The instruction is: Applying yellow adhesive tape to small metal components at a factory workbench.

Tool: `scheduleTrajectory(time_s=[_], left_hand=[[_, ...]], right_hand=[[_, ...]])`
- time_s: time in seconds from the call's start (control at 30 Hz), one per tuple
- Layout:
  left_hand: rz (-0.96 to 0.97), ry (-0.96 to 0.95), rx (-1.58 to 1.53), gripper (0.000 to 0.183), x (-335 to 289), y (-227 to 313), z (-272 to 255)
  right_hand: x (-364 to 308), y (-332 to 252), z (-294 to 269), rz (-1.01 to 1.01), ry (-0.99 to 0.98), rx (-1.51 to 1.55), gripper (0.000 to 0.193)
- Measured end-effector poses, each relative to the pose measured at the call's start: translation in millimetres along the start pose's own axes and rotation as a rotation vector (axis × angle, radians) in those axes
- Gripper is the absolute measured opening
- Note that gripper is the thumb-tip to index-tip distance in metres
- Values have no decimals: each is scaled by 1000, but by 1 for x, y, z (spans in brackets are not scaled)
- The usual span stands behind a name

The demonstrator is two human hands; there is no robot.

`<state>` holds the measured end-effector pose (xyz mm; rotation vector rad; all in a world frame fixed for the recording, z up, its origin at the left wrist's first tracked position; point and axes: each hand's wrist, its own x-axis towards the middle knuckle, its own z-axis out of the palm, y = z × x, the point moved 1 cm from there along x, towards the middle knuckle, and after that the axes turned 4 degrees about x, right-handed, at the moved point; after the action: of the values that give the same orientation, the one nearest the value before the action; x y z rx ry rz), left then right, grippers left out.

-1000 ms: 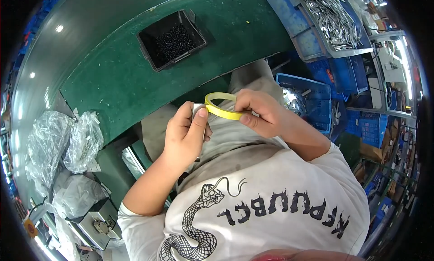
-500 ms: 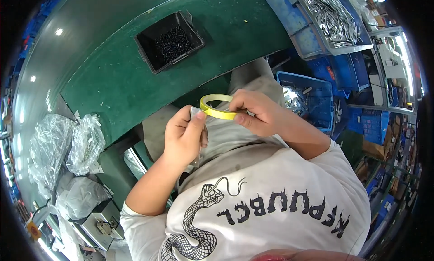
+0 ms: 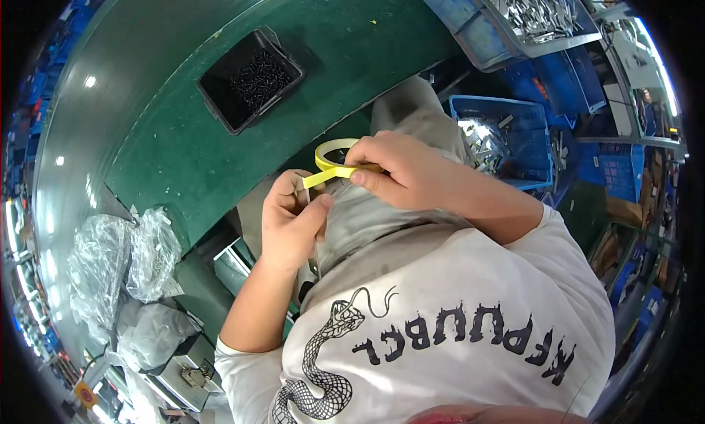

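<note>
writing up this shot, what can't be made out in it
All in the head view:
- Most of the thin piece: hidden by the left hand.
- The near right side of the tape roll: behind the right hand.
- Exact shape of the black bits: too small.
- Far end of the metal strips: cut off by the top edge.
- Contents of the clear bag: masked by creased plastic.

We see bright yellow tape (image 3: pixel 322 177), our off-white shirt (image 3: pixel 422 277) with a snake (image 3: pixel 305 350) patterned in black scales and lettering (image 3: pixel 420 334) in black, and our greyish trousers (image 3: pixel 415 116). We also see a green table (image 3: pixel 172 160), a black bin (image 3: pixel 217 93), black pieces (image 3: pixel 258 79), a blue basket (image 3: pixel 540 134), silver rods (image 3: pixel 534 11) and whitish bags (image 3: pixel 154 339).
</note>
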<state>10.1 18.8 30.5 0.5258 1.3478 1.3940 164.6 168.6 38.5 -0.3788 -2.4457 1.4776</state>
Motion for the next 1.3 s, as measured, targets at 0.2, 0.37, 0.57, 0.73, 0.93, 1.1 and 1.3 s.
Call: scheduleTrajectory(time_s=[0.2,0.37,0.57,0.73,0.93,1.1,1.3], left_hand=[[274,40,580,20,10,-5,-14],[82,183,286,21,7,-2,-2],[189,159,247,11,10,-10,-11],[212,169,242,11,10,-10,-11],[272,169,238,13,12,-14,-12],[301,179,262,14,15,-17,-13],[372,181,361,13,15,-17,-13]], right_hand=[[0,-6,-4,13,-15,-73,19],[2,-9,-6,27,-8,-47,24],[3,-7,-5,-37,36,-128,32],[5,-7,-5,-59,34,-114,33],[7,-7,-4,-54,42,-132,33],[7,-8,-6,-84,36,-164,32],[4,-10,-6,-179,77,-199,31]])
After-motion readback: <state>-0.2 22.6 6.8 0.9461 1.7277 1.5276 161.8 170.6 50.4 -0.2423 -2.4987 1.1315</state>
